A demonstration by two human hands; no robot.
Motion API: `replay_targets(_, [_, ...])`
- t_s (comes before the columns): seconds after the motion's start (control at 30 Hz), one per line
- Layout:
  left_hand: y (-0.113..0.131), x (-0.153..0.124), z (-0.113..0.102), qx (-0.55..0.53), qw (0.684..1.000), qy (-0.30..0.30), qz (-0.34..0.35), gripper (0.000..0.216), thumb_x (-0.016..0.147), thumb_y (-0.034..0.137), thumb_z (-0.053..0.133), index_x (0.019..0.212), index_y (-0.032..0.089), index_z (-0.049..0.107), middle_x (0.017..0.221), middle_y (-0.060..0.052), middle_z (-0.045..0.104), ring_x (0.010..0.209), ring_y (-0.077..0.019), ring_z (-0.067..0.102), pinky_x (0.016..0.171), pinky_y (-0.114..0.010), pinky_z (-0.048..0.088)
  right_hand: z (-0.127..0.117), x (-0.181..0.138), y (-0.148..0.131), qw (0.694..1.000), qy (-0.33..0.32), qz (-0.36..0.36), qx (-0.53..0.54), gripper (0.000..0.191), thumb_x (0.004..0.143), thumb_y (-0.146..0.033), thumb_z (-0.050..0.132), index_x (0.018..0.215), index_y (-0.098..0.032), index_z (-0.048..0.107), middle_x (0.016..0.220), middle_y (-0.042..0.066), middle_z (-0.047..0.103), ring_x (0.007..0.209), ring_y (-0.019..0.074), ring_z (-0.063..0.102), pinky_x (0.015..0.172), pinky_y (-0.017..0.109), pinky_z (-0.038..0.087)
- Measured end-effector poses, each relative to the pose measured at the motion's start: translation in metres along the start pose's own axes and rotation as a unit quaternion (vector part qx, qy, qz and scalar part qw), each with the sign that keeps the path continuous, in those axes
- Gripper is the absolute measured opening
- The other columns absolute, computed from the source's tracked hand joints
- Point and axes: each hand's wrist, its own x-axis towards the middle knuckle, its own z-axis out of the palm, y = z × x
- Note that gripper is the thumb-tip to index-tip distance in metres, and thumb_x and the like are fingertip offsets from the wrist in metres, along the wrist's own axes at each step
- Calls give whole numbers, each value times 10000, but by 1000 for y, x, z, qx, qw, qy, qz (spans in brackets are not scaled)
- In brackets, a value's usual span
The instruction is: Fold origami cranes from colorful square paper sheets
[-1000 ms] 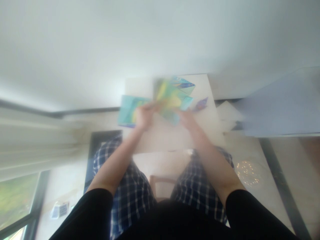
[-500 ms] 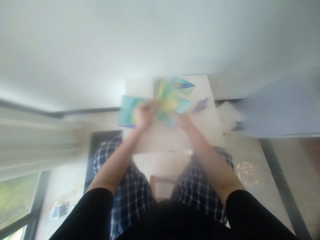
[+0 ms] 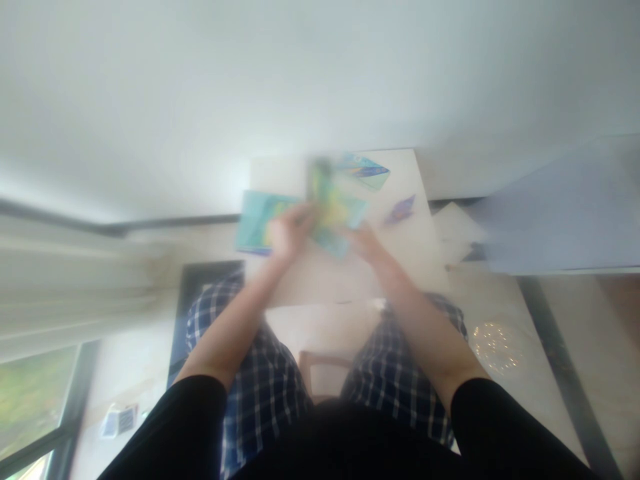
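Observation:
A green, yellow and teal sheet of paper (image 3: 339, 212) is between my hands over the white table (image 3: 320, 287); its outline is blurred. My left hand (image 3: 289, 232) is closed at the sheet's left side, fingers pinched on it. At the lower right edge my right hand (image 3: 367, 244) has its fingers pressed together on the paper. Under and left of my left hand lies a teal paper (image 3: 255, 217) with yellow on it. Blue and teal folded paper (image 3: 373, 171) lies at the table's far right, and a small purple folded piece (image 3: 401, 209) is near the right edge.
A white wall (image 3: 320, 80) rises right behind the table. My knees in checked trousers (image 3: 265, 387) are at the near side, with a brown wooden frame (image 3: 325, 360) between them. A pale lilac panel (image 3: 565, 213) stands to the right, and a curtain (image 3: 75, 287) hangs left.
The sheet's right part has drawn in to the left and down, showing more of the blue folded paper behind. My right hand has shifted slightly; my left hand stays nearly still.

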Motion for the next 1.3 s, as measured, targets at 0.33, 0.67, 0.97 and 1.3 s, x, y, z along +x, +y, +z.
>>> replay_targets(0.33, [-10,3,8,52,996,21,73,228,892,358,578,999,201,704,1087,-77,721,1041,-228,651,942,-341,485,1,1,5,1000,-11,-4,-11,472,659,-453,774,1064,-221,699,1091,30,744,1085,272,675,1031,451,489])
replay_targets(0.67, [-11,13,-6,-34,988,-87,121,222,859,268,576,1045,227,691,1105,-54,704,1046,-213,642,924,-337,513,-25,-1,-24,994,18,30,-108,370,656,-360,717,977,-178,735,974,37,765,985,290,697,924,456,532])
replay_targets(0.97, [-16,19,-2,-47,985,-46,161,98,778,307,733,804,213,719,1084,-77,628,1047,-229,584,964,-399,489,-36,-3,-31,986,-19,12,-167,353,656,-330,692,962,-158,731,956,50,758,929,282,693,864,443,536])
replay_targets(1.3, [-12,18,-11,-99,981,-94,135,246,801,457,688,786,219,749,1173,-75,677,1123,-258,617,995,-401,487,-46,10,-30,957,106,-55,-266,363,696,-421,693,942,-157,727,915,44,748,896,236,673,850,382,526])
